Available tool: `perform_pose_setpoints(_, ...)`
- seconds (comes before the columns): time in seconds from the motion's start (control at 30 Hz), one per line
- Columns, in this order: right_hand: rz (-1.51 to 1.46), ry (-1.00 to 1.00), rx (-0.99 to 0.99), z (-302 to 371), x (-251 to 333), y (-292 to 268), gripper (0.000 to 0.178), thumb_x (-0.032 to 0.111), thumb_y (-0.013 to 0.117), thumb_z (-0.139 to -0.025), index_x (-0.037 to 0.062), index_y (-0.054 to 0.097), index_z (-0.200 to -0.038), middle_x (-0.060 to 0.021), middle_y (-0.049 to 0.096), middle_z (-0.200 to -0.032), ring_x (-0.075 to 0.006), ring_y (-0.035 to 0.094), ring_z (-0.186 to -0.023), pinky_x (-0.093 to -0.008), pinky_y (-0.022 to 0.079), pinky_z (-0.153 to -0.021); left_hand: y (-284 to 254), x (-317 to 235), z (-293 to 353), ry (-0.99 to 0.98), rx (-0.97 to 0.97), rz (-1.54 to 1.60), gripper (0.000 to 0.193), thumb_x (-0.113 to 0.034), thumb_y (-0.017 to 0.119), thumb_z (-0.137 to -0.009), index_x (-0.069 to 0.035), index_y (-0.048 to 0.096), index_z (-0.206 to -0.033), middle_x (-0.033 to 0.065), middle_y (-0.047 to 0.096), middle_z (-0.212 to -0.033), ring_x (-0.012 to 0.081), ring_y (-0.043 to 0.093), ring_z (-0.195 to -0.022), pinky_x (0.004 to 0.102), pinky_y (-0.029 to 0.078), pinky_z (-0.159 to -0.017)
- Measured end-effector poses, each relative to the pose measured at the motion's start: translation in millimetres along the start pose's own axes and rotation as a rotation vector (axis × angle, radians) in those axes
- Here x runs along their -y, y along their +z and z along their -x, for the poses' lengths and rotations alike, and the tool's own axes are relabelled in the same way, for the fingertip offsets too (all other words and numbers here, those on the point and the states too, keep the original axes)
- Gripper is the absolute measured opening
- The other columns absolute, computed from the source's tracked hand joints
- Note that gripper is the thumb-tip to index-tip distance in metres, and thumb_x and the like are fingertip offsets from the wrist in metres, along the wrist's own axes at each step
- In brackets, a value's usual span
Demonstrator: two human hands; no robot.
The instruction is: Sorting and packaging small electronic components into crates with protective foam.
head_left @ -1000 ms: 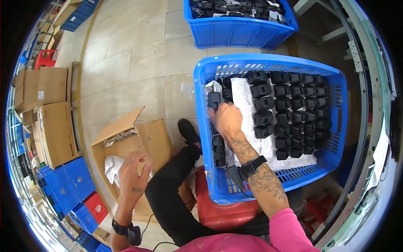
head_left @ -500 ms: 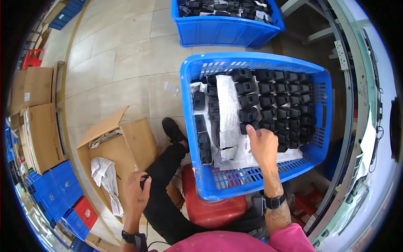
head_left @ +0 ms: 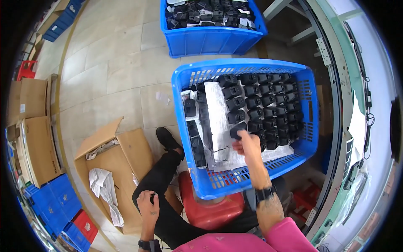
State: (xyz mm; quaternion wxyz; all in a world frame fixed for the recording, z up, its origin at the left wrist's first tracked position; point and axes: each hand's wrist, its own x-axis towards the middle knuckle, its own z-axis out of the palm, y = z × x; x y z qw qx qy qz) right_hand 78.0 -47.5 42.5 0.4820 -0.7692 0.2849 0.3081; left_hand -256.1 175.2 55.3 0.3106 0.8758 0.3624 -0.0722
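Observation:
My right hand (head_left: 248, 147) reaches over a blue plastic basket (head_left: 247, 63), its uppermost fingertip at a tilted black plastic block (head_left: 238, 131). Its other fingers, smeared by motion, point left over the white paper sheet (head_left: 222, 119), so a grip on the block cannot be told. Rows of similar black blocks (head_left: 268, 100) stand on paper to the right of that sheet. By my knee, my left hand (head_left: 147, 206) is curled with its thumb near the fingers. A dark patch shows in the gap, but whether it is a held thing or my trousers behind is unclear.
A second blue bin (head_left: 214, 40) of black parts stands beyond the basket. An open cardboard box (head_left: 138, 147) with crumpled paper (head_left: 101, 181) lies left of my leg. Under the basket is a red stool (head_left: 210, 212). A metal-framed bench (head_left: 341, 84) runs along the right.
The view has shifted, moving the basket left and slightly down in the picture. My right hand's lower fingers have swung leftward below the block. My left hand remains curled by my knee.

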Motion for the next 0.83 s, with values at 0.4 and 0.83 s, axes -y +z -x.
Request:
perform_pose_setpoints(0.4, 0.808, -0.801, -0.014, -42, 90, 147, 0.042, 0.036, 0.066, -0.080, -0.0065, 0.066, -0.081, -0.0291, 0.065, -0.078, -0.0442, 0.065, -0.077, -0.0485, 0.052, -0.074, 10, 9, 4, 0.083, -0.068, -0.098, 0.015, -0.013, 0.066, -0.078, -0.006, 0.061, -0.091, 0.0102, 0.061, -0.095, 0.0305, 0.056, -0.091, 0.0419, 0.040, -0.084)
perform_pose_setpoints(0.83, 1.160, -0.821, 0.107, -57, 111, 172, 0.028, 0.024, 0.065, -0.077, 0.0036, 0.071, -0.095, -0.0183, 0.070, -0.093, -0.0342, 0.069, -0.087, -0.0414, 0.056, -0.077, 11, 6, -1, 0.046, -0.038, -0.156, 0.016, -0.016, 0.067, -0.078, -0.006, 0.062, -0.090, 0.0103, 0.062, -0.096, 0.0301, 0.057, -0.092, 0.0423, 0.039, -0.087)
